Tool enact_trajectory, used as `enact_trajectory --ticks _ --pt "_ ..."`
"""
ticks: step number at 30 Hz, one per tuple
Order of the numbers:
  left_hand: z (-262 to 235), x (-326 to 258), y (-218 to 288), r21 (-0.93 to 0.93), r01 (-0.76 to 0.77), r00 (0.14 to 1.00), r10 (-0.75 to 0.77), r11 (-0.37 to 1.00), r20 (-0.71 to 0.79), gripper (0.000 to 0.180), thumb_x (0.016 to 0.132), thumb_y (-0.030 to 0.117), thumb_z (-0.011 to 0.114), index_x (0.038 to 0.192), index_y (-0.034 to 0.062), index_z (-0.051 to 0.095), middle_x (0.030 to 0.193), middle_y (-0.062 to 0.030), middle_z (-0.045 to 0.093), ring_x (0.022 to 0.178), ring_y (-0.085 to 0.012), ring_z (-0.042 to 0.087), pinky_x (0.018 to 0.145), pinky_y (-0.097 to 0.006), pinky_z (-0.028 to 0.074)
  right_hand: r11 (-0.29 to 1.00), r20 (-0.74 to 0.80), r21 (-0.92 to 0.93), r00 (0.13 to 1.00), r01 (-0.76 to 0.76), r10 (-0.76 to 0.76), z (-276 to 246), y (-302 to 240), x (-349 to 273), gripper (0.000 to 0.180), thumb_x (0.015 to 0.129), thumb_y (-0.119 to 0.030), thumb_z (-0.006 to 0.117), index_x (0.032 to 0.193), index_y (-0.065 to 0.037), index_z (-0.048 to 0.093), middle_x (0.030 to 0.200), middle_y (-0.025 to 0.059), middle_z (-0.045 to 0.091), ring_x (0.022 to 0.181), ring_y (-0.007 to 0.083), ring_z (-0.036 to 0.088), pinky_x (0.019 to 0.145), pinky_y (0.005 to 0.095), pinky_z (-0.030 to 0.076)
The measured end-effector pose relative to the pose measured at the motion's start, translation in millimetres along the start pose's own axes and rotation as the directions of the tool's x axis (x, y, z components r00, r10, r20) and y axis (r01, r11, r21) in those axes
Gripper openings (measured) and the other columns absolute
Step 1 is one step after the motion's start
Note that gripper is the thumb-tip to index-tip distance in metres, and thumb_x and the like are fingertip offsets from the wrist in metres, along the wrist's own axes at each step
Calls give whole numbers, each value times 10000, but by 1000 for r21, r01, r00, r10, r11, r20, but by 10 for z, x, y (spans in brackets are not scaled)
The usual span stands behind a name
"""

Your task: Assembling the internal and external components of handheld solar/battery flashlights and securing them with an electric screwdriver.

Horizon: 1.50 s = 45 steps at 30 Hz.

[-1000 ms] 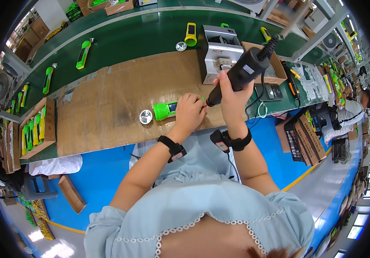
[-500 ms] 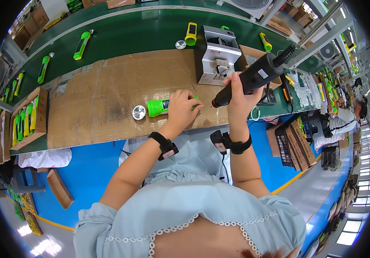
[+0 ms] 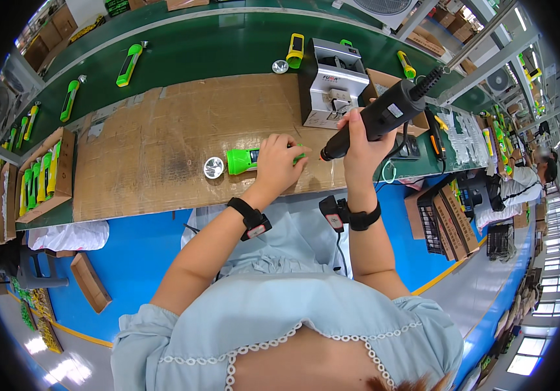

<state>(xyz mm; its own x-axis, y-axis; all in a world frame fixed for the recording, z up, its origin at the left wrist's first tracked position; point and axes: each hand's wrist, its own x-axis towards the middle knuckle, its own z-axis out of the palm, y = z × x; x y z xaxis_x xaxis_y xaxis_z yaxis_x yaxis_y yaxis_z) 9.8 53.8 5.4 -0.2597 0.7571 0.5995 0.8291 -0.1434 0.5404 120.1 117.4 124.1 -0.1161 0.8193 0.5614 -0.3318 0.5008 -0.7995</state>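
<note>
A green flashlight (image 3: 244, 160) is lying on the cardboard-covered bench (image 3: 156, 150), its silver reflector pointing left. The left hand (image 3: 279, 163) is pressing down on it, fingers curled over its body. The right hand (image 3: 358, 140) is gripping a black electric screwdriver (image 3: 381, 116), tip angled just beside the flashlight's right end.

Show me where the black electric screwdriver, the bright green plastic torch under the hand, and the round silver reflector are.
black electric screwdriver (image 3: 384, 116): head view, middle of its barrel.
bright green plastic torch (image 3: 242, 160): head view, its wide front end.
round silver reflector (image 3: 213, 167): head view, its centre.
</note>
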Motion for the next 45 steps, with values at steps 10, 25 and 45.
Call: enact_trajectory --ticks 10,25,45 --pt "22 -2 -66 89 7 996 -14 996 84 478 608 229 796 1024 89 607 962 -100 563 969 -307 516 833 -413 393 995 137 95 990 6 -19 99 223 -62 409 858 -25 601 1198 30 381 753 96 595 639 173 597 614 297 505" --pt "44 62 -74 116 50 991 -64 992 121 461 566 245 818 960 84 640 930 -103 576 929 -303 530 800 -419 408 997 134 67 991 -29 20 139 321 -87 330 824 52 559 1117 9 415 733 82 588 624 150 589 594 278 493" --pt "30 191 -186 119 -3 934 -39 993 355 457 580 255 801 969 66 653 894 -141 598 929 -345 545 818 -429 461 967 86 242 991 80 -104 -88 77 245 423 839 19 588 1235 22 436 734 70 585 616 145 587 602 274 488"
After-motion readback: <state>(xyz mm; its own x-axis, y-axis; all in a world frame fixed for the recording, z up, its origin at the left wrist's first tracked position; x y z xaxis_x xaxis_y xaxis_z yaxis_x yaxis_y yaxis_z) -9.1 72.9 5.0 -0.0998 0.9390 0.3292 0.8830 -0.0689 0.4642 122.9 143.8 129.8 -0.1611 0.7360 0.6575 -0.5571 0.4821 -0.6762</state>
